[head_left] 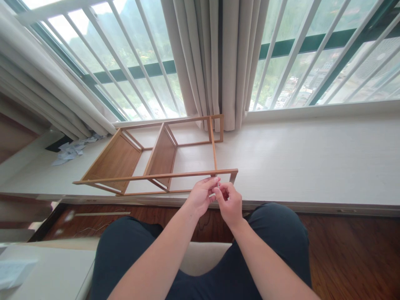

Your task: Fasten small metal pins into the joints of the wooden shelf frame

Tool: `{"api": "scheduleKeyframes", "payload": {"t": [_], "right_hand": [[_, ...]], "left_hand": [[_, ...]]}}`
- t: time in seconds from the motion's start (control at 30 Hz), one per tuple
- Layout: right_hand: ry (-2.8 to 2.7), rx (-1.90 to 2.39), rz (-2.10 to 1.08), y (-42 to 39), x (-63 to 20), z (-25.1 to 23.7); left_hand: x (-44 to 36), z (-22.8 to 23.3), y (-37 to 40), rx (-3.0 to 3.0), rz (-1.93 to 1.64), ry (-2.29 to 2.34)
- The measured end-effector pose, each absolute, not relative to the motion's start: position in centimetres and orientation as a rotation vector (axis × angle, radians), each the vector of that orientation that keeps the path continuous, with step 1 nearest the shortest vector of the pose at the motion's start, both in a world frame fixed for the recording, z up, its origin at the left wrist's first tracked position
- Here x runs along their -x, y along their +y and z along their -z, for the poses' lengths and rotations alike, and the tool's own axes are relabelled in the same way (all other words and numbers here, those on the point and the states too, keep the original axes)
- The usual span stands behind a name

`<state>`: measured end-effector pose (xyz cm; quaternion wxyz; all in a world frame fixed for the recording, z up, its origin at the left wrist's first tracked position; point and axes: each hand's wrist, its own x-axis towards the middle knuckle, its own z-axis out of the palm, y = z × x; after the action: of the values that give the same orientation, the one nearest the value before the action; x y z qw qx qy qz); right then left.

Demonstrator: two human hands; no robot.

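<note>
Here, in the head view, a long pale window ledge (312, 158) runs across the room below tall windows fitted with white bars (137, 58), green hills and buildings showing through the glass. Two bunches of pale curtain show: one hangs at the middle (215, 62), reaching down to the ledge, and another sweeps along the left side (40, 91). Below the ledge lies dark wooden floor (350, 254). A small heap of crumpled paper scraps (70, 151) sits on the ledge at the far left.

One wooden shelf frame (156, 160) lies on its side on the ledge, with two solid panels visible inside it and thin rails joining them; its near rail runs just above the hands. The person sits with two knees in dark trousers (275, 233) at the ledge's edge.

Two hands meet at the frame's near right corner. The left hand (200, 195) is curled, its fingertips pinched on a small thin metal piece (217, 182) that stands against the rail. The right hand (229, 201) is curled too, its fingers closed at the same spot; whether it grips the piece cannot be told.
</note>
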<state>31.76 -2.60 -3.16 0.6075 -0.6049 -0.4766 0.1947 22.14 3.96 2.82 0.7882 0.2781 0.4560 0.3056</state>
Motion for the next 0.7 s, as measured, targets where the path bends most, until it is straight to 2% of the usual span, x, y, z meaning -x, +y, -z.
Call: {"api": "scheduleKeyframes", "payload": {"t": [0.7], "right_hand": [[-1.018,1.317,-0.575,-2.54,-31.88,2.89]], "left_hand": [[-22.25,-2.73,4.23,-0.611,-0.647,1.025]]}}
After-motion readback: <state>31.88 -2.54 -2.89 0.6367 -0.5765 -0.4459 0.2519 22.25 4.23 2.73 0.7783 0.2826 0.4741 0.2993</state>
